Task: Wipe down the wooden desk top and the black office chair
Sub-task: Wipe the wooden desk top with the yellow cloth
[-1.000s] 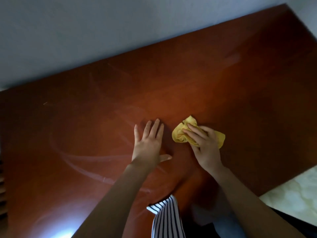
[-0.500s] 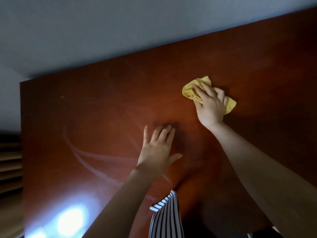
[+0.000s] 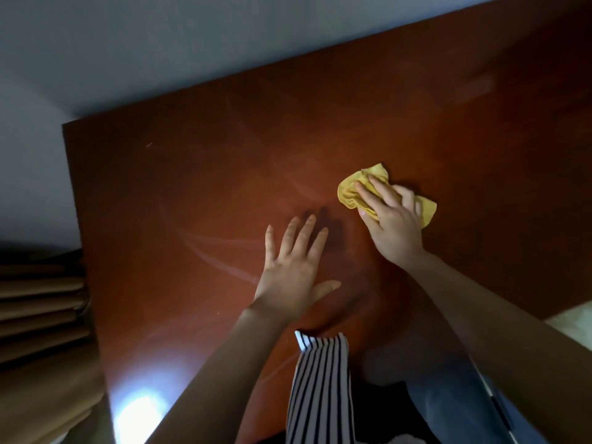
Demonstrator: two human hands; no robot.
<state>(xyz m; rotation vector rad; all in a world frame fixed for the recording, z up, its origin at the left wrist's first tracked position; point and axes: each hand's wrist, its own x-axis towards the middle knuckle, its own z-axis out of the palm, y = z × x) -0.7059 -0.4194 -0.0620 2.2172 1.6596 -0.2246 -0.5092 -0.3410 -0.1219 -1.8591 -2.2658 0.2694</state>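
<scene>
Wiping stroke on the wooden desk top (image 3: 192,187). Within the last second the right hand (image 3: 395,225) has swept the yellow cloth (image 3: 352,190) out towards the far edge and back. The cloth now lies just beyond and to the right of the left hand (image 3: 290,267), apart from it. The desk pass seems to be mid-course, with pale streaks (image 3: 217,254) to the left. The right hand's fingers are mostly straight, pressing the bunched cloth down. The left hand is spread flat on the wood, holding nothing. The black office chair is out of view.
</scene>
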